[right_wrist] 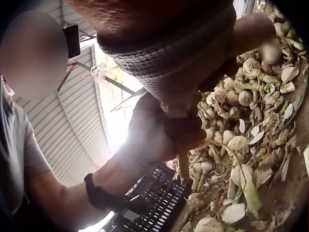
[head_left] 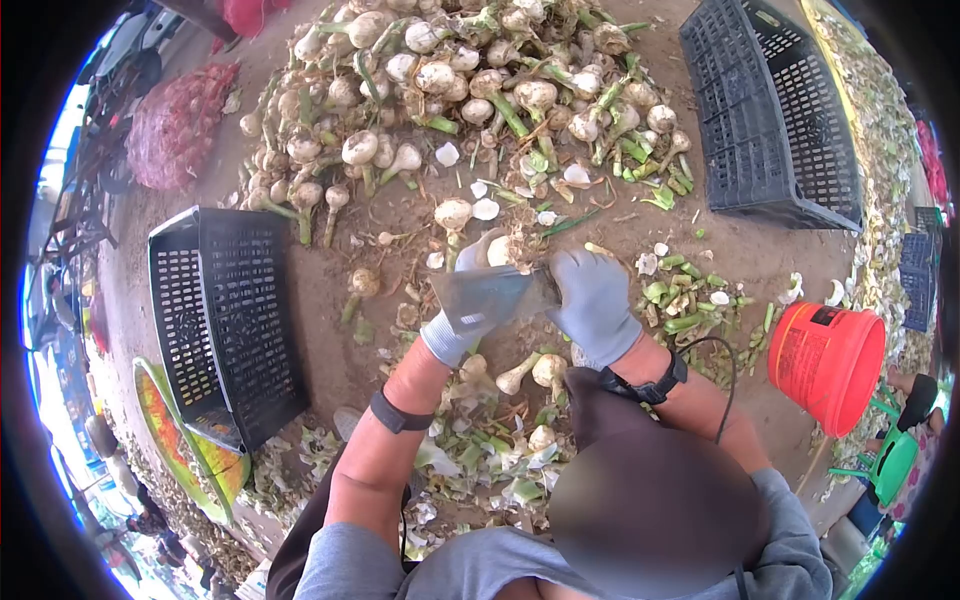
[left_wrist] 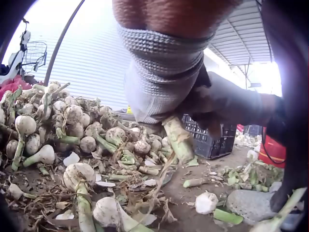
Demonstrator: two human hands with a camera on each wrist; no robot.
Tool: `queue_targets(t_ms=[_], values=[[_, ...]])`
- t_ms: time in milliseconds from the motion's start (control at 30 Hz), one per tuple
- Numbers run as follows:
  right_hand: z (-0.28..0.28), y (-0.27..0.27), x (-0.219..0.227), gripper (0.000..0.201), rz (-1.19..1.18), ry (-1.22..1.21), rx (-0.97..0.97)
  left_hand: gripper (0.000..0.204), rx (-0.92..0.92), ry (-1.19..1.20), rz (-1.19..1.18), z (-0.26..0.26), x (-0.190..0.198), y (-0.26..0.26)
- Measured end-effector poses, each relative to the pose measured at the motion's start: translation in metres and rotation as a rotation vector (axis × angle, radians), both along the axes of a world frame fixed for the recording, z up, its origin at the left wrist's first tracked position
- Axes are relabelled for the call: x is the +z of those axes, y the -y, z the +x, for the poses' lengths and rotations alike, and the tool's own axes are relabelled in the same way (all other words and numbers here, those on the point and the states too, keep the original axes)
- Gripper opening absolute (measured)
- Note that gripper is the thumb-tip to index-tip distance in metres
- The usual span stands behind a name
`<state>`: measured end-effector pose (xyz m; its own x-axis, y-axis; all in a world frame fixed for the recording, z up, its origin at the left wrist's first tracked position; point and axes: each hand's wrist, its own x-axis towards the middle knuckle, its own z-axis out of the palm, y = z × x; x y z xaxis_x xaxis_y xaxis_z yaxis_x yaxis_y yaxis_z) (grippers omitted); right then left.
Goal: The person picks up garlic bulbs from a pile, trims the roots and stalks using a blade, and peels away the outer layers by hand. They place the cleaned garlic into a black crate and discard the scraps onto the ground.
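Observation:
In the head view, my gloved left hand [head_left: 468, 308] grips a garlic bulb [head_left: 502, 250] with dangling roots. A flat grey blade-like piece [head_left: 490, 292] lies across that hand, its near end in my gloved right hand [head_left: 597, 305], whose fingers are curled round it. The two hands almost meet. A thick cut stem [left_wrist: 178, 139] sticks out below my left hand [left_wrist: 161, 79] in the left wrist view. Seen from the right wrist, my right hand [right_wrist: 181, 79] is dark and overlaps my left hand [right_wrist: 149, 133], so the fingers are partly hidden.
A large garlic pile [head_left: 450, 80] lies beyond the hands. Black crates stand at left [head_left: 250, 320] and upper right [head_left: 740, 110]. To the right are cut stems [head_left: 685, 300] and a red bucket [head_left: 825, 365]. Loose bulbs and trimmings [head_left: 500, 435] lie close to the body.

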<state>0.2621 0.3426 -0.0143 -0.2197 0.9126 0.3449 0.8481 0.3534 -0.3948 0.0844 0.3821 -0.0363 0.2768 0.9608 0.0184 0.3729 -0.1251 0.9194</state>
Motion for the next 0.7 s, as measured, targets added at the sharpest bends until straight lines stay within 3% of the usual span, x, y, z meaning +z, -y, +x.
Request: queue_targets(t_ms=[67, 133, 200, 233, 267, 300, 367, 400, 433, 500, 567, 600, 633, 667, 700], values=[[0.002, -0.001, -0.001, 0.018, -0.013, 0.000, -0.012, 0.056, 0.005, -0.030, 0.080, -0.001, 0.002, -0.001], [0.003, -0.002, -0.002, 0.017, -0.025, -0.021, -0.017, 0.053, -0.059, 0.028, -0.083, 0.000, 0.011, -0.005], [0.015, -0.017, -0.009, 0.017, -0.039, -0.039, -0.021, 0.051, -0.081, 0.020, -0.093, 0.004, 0.041, 0.001], [0.029, -0.034, -0.022, 0.017, -0.368, -0.018, -0.109, 0.049, -0.100, 0.008, -0.097, 0.007, 0.062, 0.006], [0.041, -0.037, -0.032, 0.019, -0.699, -0.003, -0.210, 0.046, -0.130, -0.042, 0.196, 0.017, 0.084, 0.015], [0.050, -0.019, -0.039, 0.019, -0.720, -0.010, -0.232, 0.045, -0.217, -0.015, 0.261, 0.016, 0.092, 0.022], [0.063, -0.018, -0.043, 0.022, -0.711, -0.110, -0.310, 0.042, -0.050, 0.135, 0.136, 0.017, 0.090, 0.022], [0.059, -0.009, -0.044, 0.020, -0.694, -0.319, -0.282, 0.044, -0.044, -0.078, 0.294, 0.015, 0.089, 0.018], [0.058, -0.006, -0.046, 0.020, -0.682, -0.313, -0.277, 0.046, -0.031, -0.295, 0.458, 0.011, 0.088, 0.010], [0.045, 0.004, -0.045, 0.016, -0.510, -0.351, -0.217, 0.049, 0.046, -0.349, 0.495, 0.007, 0.072, 0.010], [0.031, 0.016, -0.013, 0.014, -0.551, -0.443, -0.261, 0.051, 0.229, -0.140, 0.275, 0.006, 0.066, 0.017], [0.026, 0.021, 0.006, 0.017, -0.403, -0.533, -0.165, 0.051, 0.321, 0.155, -0.067, 0.012, 0.061, 0.027], [0.024, 0.020, 0.015, 0.021, -0.248, -0.620, -0.062, 0.053, 0.375, 0.387, -0.244, 0.020, 0.065, 0.036], [0.029, 0.019, 0.004, 0.016, -0.413, -0.596, -0.040, 0.052, 0.303, 0.672, -0.347, 0.032, 0.077, 0.047], [0.047, 0.027, -0.035, 0.016, -0.409, -0.600, -0.018, 0.051, 0.207, 0.962, -0.570, 0.034, 0.093, 0.054]])
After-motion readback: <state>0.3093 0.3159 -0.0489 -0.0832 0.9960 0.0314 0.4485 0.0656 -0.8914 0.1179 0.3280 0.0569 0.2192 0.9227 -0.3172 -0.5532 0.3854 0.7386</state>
